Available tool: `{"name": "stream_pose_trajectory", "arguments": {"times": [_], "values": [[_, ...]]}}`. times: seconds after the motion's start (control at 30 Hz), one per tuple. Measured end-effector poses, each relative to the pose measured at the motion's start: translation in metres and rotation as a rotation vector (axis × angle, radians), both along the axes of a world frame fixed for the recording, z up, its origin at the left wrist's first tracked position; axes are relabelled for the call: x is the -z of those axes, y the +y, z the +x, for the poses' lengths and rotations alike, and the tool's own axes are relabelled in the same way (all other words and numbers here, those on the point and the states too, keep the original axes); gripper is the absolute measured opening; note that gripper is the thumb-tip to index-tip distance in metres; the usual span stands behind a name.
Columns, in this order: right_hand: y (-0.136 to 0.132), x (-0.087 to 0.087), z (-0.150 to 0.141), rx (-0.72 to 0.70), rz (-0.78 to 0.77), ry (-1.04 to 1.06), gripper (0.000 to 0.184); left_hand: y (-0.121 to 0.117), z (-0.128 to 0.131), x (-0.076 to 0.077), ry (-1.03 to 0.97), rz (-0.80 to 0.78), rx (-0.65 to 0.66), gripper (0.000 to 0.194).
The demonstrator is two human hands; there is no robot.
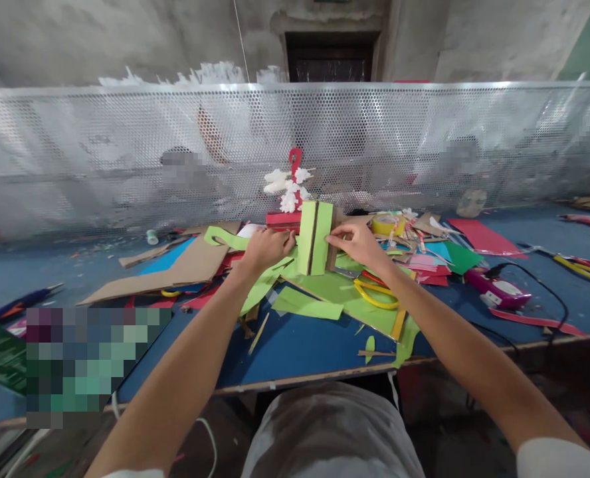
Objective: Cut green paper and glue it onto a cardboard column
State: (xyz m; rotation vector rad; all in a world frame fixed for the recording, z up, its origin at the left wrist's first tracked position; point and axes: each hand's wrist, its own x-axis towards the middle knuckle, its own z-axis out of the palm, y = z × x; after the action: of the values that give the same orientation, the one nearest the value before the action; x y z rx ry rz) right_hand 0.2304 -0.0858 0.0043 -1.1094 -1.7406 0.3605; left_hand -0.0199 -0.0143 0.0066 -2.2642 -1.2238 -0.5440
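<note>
Two light-green panels with a dark gap between them form a green cardboard piece (305,239), which stands upright in front of me. My right hand (359,245) pinches its right side, where bare brown cardboard shows. Close to the left edge is my left hand (269,247), its fingers curled in; what they hold, if anything, is hidden. Below lie a loose green strip (307,303) and a larger green sheet (359,299). Yellow-handled scissors (375,293) rest on that sheet, beside my right wrist.
Behind stands a red stand with white flowers (295,179), before a perforated metal screen (125,146). Brown cardboard (190,262) lies left on the blue table (285,355). A purple device (499,289) with a black cable, a red sheet (484,237) and yellow-handled pliers (584,267) are right.
</note>
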Motion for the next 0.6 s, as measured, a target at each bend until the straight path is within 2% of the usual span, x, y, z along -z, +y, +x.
{"name": "stream_pose_trajectory", "arguments": {"times": [0.33, 0.6], "values": [[0.001, 0.002, 0.0, 0.004, -0.038, 0.089, 0.026, 0.003, 0.0, 0.002, -0.03, -0.004, 0.01, 0.061], [-0.005, -0.01, 0.007, 0.073, 0.022, 0.123, 0.023, 0.005, -0.003, 0.003, -0.06, -0.012, 0.016, 0.06]]}}
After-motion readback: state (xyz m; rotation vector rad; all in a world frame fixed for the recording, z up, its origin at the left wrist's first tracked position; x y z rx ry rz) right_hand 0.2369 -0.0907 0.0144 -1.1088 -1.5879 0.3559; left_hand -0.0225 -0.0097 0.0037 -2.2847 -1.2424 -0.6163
